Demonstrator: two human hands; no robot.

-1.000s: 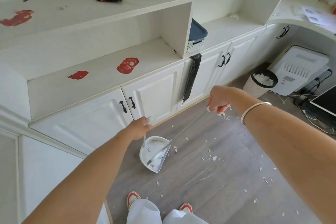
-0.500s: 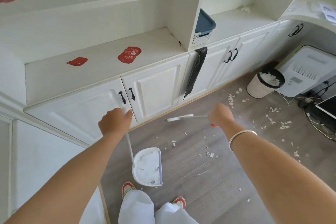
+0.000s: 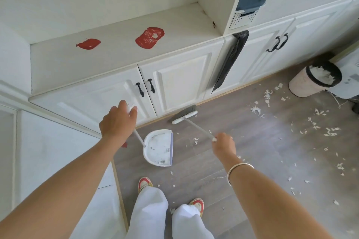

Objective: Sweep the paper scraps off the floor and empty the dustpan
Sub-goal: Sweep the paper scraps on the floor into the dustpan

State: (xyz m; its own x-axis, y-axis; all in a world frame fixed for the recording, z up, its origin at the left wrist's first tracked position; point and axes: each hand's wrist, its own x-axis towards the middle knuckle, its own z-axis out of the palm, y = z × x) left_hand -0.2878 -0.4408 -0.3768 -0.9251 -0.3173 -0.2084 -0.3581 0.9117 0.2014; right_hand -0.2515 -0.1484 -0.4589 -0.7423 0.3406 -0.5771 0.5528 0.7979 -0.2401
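My left hand grips the top of the white dustpan's upright handle. The dustpan rests on the grey wood floor in front of my feet, its purple lip facing right, with a few scraps inside. My right hand holds the broom handle; the grey-bristled broom head lies on the floor by the cabinet base, behind the dustpan. White paper scraps are scattered over the floor to the right, with a few small ones next to the pan's lip.
White cabinets with black handles line the wall; a black bag hangs from one door. A round bin holding paper stands at the far right, beside a white appliance. Red patches mark the shelf.
The view tilted down. The dustpan stayed on the floor by my feet. The broom head came down from mid-air onto the floor beside the cabinet.
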